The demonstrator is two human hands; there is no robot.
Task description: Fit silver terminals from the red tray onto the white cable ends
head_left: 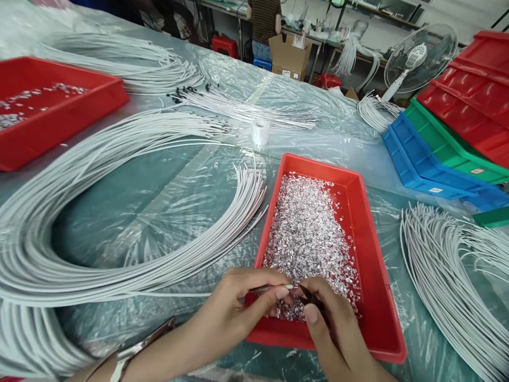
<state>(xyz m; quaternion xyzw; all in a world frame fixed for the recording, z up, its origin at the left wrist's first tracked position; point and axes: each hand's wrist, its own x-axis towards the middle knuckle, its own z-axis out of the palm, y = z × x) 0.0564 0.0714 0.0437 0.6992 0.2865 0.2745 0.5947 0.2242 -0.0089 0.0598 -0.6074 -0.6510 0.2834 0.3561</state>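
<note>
Nearest the camera, a metal band (131, 350) circles the person's left wrist. The left hand (242, 300) pinches one white cable (170, 294) between thumb and fingers, close to its tip; the rest of that cable runs off leftward beside a large coil (131, 281). The right hand (332, 318) is closed on a dark tool (312, 300), mostly hidden by the fingers, whose point meets or nearly meets the cable tip; contact cannot be told. Both hands work above the near end of a red tray (377, 265), where small shiny bits (310, 228) are heaped, mostly along its left and middle.

Clear plastic (151, 212) covers the table. Beyond the tray stands a white roll (260, 133), and behind that lies a cable bundle (246, 109) with black ends. To the right, more cables (445, 276) curve below stacked bins (441, 159) in blue, green and red. A fan (419, 58) stands behind them.
</note>
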